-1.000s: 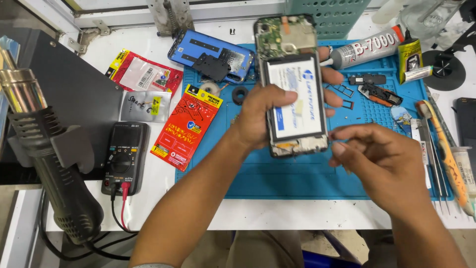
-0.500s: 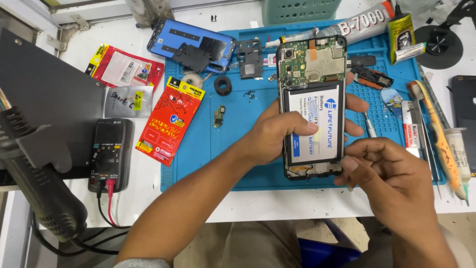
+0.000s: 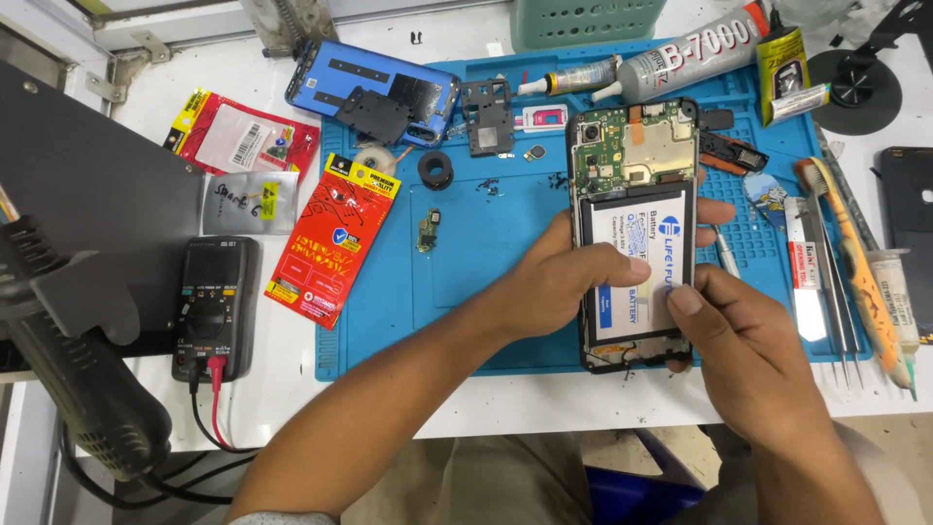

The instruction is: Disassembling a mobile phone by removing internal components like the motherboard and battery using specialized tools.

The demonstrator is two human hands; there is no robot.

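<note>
An opened phone (image 3: 637, 156) lies on the blue work mat (image 3: 486, 282), its green circuit board bare at the top and a white and blue battery (image 3: 641, 253) set in the body below. My left hand (image 3: 564, 282) grips the phone from its left side, thumb lying across the battery. My right hand (image 3: 743, 350) comes in from the lower right, its thumb and fingers pressed on the battery's lower right part.
A blue back cover (image 3: 374, 87), black frame pieces (image 3: 486, 117) and a small board (image 3: 428, 231) lie on the mat. Glue tubes (image 3: 680, 58) at the back, tweezers and tools (image 3: 846, 282) on the right, red packets (image 3: 335, 238), a multimeter (image 3: 214, 306) and a hot-air gun (image 3: 78, 379) on the left.
The view has shifted, so the phone sits further right and lower. My right hand has moved up from below the phone onto the battery's lower right part.
</note>
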